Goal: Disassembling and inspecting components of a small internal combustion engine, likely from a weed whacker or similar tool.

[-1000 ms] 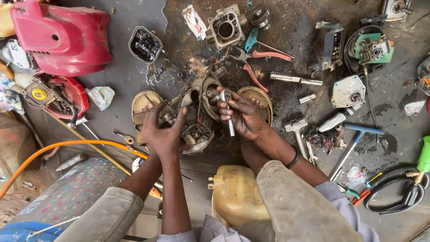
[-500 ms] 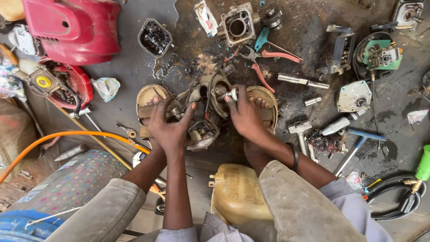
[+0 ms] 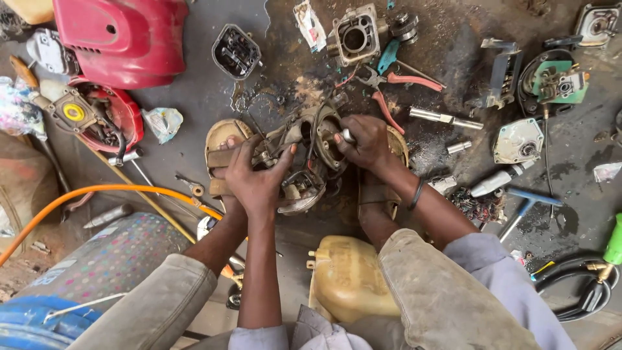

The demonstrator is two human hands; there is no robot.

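A dirty grey metal engine casing (image 3: 310, 139) rests on the oily floor between two tan sandals (image 3: 223, 149). My left hand (image 3: 253, 175) lies over its left side, fingers spread and pressing on it. My right hand (image 3: 366, 142) grips a short silvery rod-like tool (image 3: 348, 135) and holds its tip against the casing's right side. A round part (image 3: 301, 191) of the casing hangs below, near my left thumb.
Red engine covers (image 3: 116, 39) lie at the top left. An engine block (image 3: 355, 37), red-handled pliers (image 3: 395, 87), metal pins (image 3: 447, 118) and a green coil part (image 3: 554, 81) are scattered above and right. A yellowish fuel tank (image 3: 346, 279) sits between my knees. An orange hose (image 3: 97, 191) crosses the left.
My right hand has lowered the silvery tool from upright to against the casing's right side. My left hand has stayed on the casing. The view has shifted slightly.
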